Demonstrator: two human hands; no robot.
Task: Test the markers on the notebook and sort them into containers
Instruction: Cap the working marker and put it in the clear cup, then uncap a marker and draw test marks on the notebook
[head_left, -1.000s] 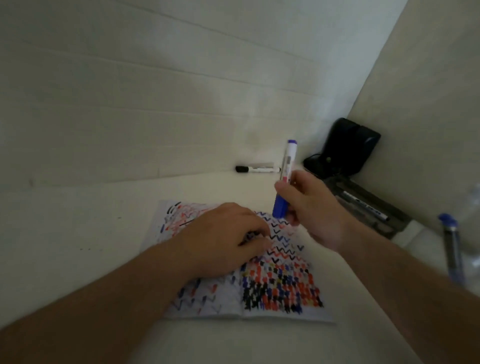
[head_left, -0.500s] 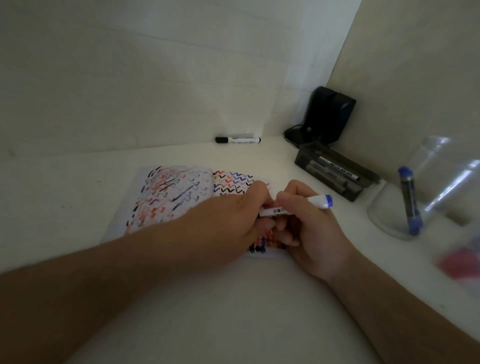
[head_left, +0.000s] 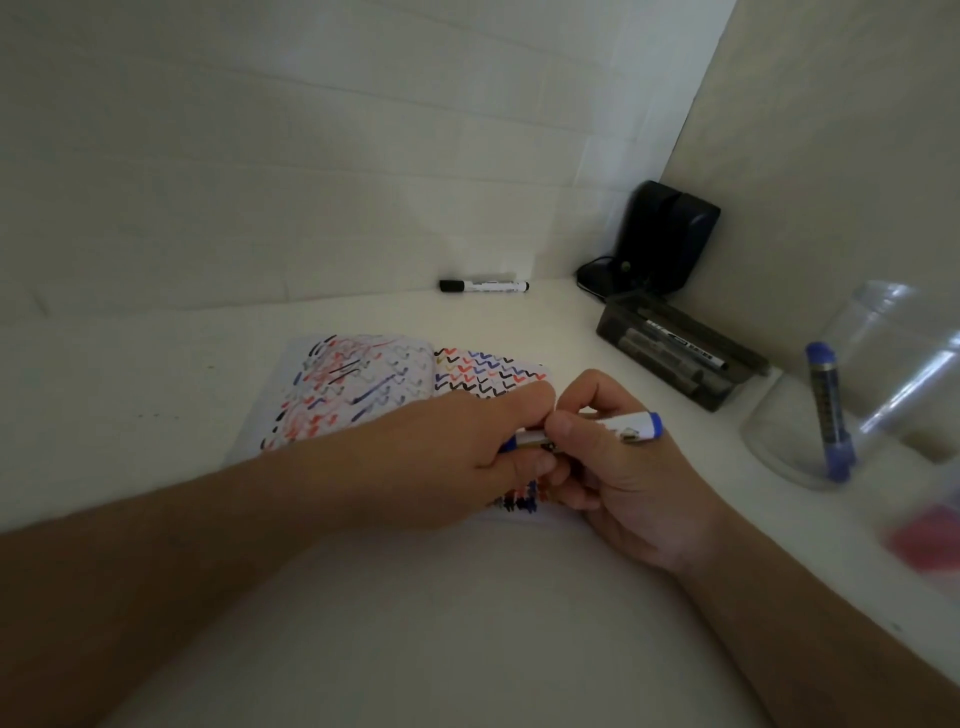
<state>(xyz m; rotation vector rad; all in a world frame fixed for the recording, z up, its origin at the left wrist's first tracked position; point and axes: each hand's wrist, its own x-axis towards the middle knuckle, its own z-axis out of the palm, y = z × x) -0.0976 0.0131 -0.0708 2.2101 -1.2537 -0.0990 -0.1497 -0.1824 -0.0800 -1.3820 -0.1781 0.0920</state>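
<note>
An open notebook (head_left: 363, 384) covered in red, blue and black test marks lies on the white table. Over its right page both hands meet on a blue marker (head_left: 631, 425) held level. My right hand (head_left: 618, 467) grips the white barrel, its blue end pointing right. My left hand (head_left: 467, 447) pinches the marker's left end, where a bit of blue shows between the fingers. A clear plastic cup (head_left: 883, 374) at the right holds another blue marker (head_left: 828, 410). A dark tray (head_left: 675, 348) behind holds several markers.
A black marker (head_left: 483, 286) lies by the back wall. A black device (head_left: 660, 244) with a cable stands in the corner. A blurred pink thing (head_left: 924, 540) sits at the right edge. Walls close in behind and on the right.
One second ago my right hand held the marker upright over the page. It has been laid level, and my left hand has left the notebook and taken hold of its left end.
</note>
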